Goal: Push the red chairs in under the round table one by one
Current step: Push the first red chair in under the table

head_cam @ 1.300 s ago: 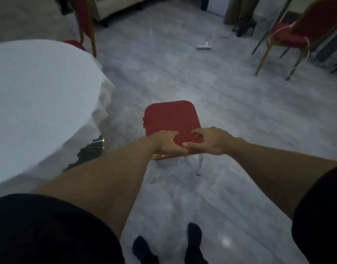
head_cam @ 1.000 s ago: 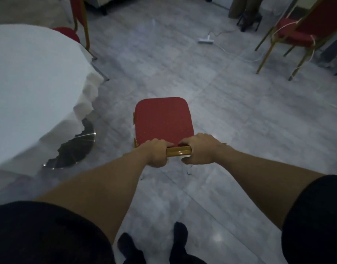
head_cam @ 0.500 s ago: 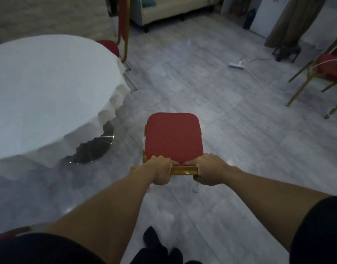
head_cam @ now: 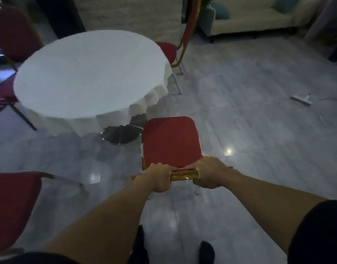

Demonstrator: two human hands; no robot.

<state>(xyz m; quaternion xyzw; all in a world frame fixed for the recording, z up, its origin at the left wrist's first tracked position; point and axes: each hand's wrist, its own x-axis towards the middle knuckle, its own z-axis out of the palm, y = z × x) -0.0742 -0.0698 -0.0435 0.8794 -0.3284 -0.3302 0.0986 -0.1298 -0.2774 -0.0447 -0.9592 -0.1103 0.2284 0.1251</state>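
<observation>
A red chair (head_cam: 170,141) with a gold frame stands in front of me, its seat pointing toward the round table (head_cam: 87,73) draped in a white cloth. My left hand (head_cam: 158,178) and my right hand (head_cam: 211,174) both grip the gold top rail of its backrest. The seat's front edge lies close to the table's right front side, beside the shiny metal base (head_cam: 122,134). Another red chair (head_cam: 173,48) sits tucked at the table's far right. A third red chair (head_cam: 9,35) stands at the far left, and a fourth red chair (head_cam: 13,204) at my near left.
A pale sofa (head_cam: 249,18) with teal cushions lines the back wall. A white power strip (head_cam: 301,99) with its cable lies on the grey tiled floor at right. My dark-socked feet (head_cam: 205,252) show at the bottom edge.
The view has swung left so the whole table shows. The held chair has come nearer the table, its seat now beside the metal base. Both hands kept their grip on the backrest rail.
</observation>
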